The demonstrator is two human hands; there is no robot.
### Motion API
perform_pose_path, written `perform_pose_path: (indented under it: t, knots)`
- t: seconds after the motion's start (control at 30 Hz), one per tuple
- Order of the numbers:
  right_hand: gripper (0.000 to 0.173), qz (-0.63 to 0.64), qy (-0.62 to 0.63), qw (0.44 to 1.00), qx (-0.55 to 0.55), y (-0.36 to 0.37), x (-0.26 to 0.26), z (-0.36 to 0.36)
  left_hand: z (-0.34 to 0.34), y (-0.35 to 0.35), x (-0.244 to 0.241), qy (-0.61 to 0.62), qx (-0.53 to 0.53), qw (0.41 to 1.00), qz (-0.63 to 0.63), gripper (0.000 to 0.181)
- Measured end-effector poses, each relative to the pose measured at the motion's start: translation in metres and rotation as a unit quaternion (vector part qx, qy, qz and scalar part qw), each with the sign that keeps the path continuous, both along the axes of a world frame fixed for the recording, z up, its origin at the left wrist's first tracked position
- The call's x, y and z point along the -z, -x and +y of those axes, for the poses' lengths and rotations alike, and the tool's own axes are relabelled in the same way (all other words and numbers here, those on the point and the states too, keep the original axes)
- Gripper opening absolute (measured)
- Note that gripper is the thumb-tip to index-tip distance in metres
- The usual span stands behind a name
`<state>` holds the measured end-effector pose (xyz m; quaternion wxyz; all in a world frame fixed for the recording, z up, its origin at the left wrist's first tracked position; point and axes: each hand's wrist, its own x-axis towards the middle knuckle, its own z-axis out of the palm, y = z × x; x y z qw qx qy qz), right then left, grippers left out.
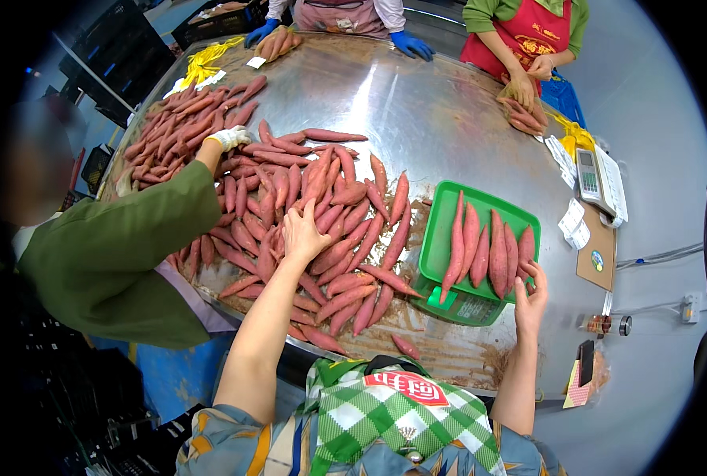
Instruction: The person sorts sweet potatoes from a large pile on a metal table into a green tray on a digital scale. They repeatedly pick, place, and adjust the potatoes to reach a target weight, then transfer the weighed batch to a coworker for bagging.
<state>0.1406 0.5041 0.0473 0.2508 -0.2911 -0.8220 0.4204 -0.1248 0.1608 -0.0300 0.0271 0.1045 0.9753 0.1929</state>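
Note:
My left hand (303, 235) rests on the heap of red-skinned sweet potatoes (335, 259), fingertips against the ones in the middle. Whether it grips one is hidden among them. To the right, a green tray (440, 238) sits on a green weighing scale (478, 312) and bears several sweet potatoes side by side. My right hand (531, 297) is at the tray's near right corner. Its thumb and fingers straddle the lower end of the rightmost sweet potato (526, 241), which lies in the tray.
At left a co-worker's gloved hand (232, 138) reaches into the heap. Across the metal table (425, 113), two people stand by netted sweet potatoes (279, 43). A white scale (597, 178), paper labels (573, 223), a jar (609, 325) and a phone (586, 362) are at right.

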Motion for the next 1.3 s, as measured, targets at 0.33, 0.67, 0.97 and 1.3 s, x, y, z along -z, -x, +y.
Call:
perform_pose_path:
  t: [0.33, 0.67, 0.97, 1.3]
  knots:
    - [0.028, 0.015, 0.142, 0.98, -0.136, 0.011, -0.016, -0.055, -0.024, -0.044, -0.084, -0.669, -0.113, 0.73, -0.08, 0.057]
    - [0.046, -0.127, 0.637, 0.684, -0.331, 0.083, -0.015, -0.201, -0.013, -0.086, -0.083, -0.915, -0.077, 0.246, -0.31, 0.062]
    - [0.026, -0.117, 0.262, 0.866, -0.41, 0.069, 0.004, -0.203, 0.001, -0.098, -0.08, -0.906, -0.133, 0.25, -0.314, 0.048]
    - [0.015, -0.065, -0.024, 0.889, -0.453, 0.065, -0.015, -0.206, -0.005, -0.104, -0.058, -0.887, -0.169, 0.21, -0.374, 0.044]
